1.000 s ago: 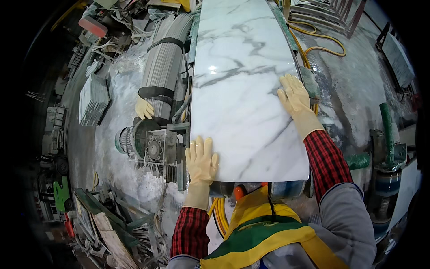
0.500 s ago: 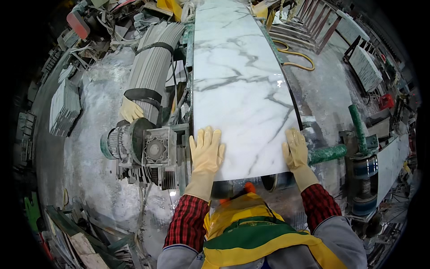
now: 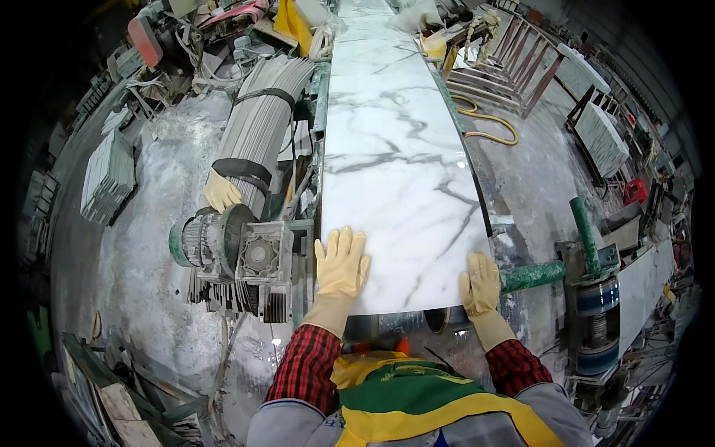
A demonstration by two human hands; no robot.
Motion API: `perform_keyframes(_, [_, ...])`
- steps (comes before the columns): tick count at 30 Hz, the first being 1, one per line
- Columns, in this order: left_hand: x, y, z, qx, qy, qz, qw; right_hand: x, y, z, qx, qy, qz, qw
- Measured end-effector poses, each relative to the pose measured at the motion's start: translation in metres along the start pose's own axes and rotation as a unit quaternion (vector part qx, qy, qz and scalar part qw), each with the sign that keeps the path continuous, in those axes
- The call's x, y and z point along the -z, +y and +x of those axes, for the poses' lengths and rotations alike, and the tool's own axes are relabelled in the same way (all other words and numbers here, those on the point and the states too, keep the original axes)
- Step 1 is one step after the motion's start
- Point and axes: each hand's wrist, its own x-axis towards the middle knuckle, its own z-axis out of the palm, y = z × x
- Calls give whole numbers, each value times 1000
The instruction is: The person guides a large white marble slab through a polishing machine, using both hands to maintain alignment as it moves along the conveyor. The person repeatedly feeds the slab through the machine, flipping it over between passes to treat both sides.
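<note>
A long white marble slab [image 3: 398, 186] with grey veins stretches away from me on a roller conveyor. My left hand [image 3: 340, 267], in a cream rubber glove, lies flat at the slab's near left corner with its fingers stretched forward. At the near right corner my gloved right hand [image 3: 480, 285] rests on the slab's edge, fingers extended. Neither hand is wrapped round anything. Below the slab's near end, part of a dark roller [image 3: 438, 319] shows.
A dusty motor and gearbox [image 3: 262, 253] stand left of the conveyor. Behind them are a strapped bundle of strips [image 3: 264, 119] and a loose glove [image 3: 221, 191]. To the right are a green bar [image 3: 532, 276], a yellow hose [image 3: 491, 138] and slabs on a rack [image 3: 602, 138].
The view has tilted up a little, showing more of the slab's far end. Both hands stay on the slab's near corners, the right hand slightly closer to me along its edge.
</note>
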Motion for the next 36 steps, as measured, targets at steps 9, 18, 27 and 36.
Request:
perform_keyframes(9, [-4,-5,13,-45,26,5,999,3,17,28,50,-6,32,998])
perform_keyframes(18, [4,0,11,-40,8,10,999,-43,47,86,67,18,71,995])
perform_keyframes(27, [14,2,8,-58,24,-7,998,-56,57,99,57,13,68,996])
perform_keyframes(36, [13,1,6,-87,58,-3,994,-48,54,94,63,36,75,995])
